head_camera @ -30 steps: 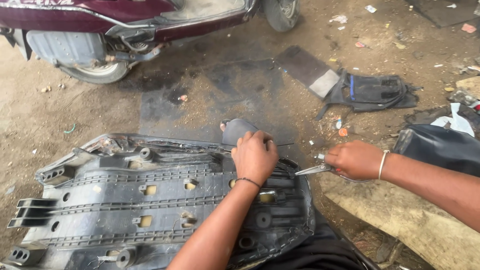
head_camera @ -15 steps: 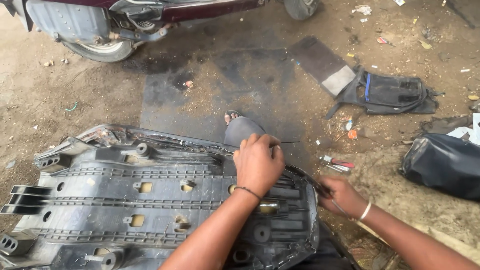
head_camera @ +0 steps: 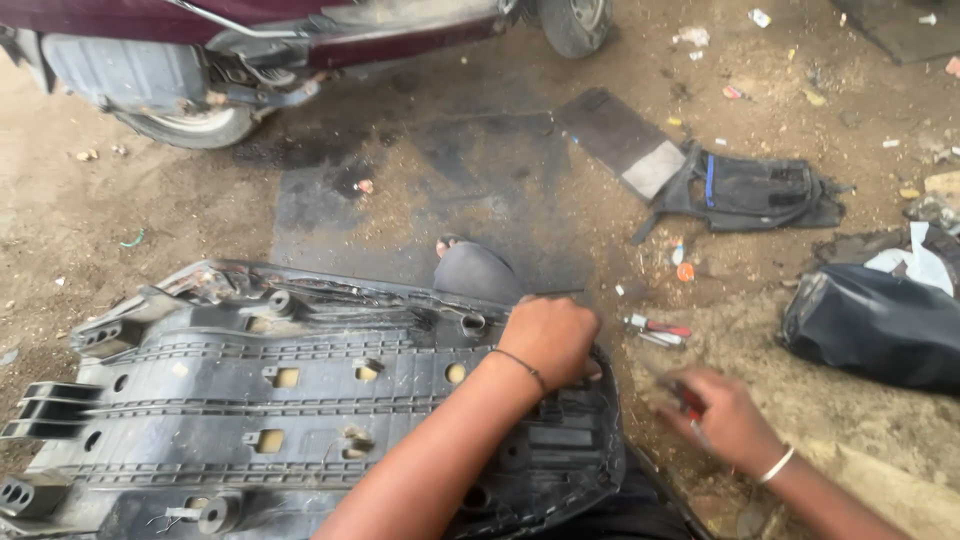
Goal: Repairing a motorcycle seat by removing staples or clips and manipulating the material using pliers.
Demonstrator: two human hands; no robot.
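An upturned black plastic scooter seat base (head_camera: 300, 400) lies on the dirt in front of me. My left hand (head_camera: 548, 340), with a thin dark band at the wrist, is closed over the seat's right edge. My right hand (head_camera: 725, 420), wearing a silver bangle, hovers blurred over the ground just right of the seat. It is closed around a small red-handled tool (head_camera: 690, 400). A foot in a dark sandal (head_camera: 478, 270) rests behind the seat's far edge.
A maroon scooter (head_camera: 300, 50) stands at the back. A red-handled screwdriver (head_camera: 655, 328) lies on the ground right of the seat. A black tool pouch (head_camera: 750, 190) and a grey flat panel (head_camera: 620, 140) lie beyond it. A black bag (head_camera: 880, 325) sits at the right.
My right hand has dropped from the seat's edge towards me and now moves over the ground with the tool. My left hand stays on the seat edge.
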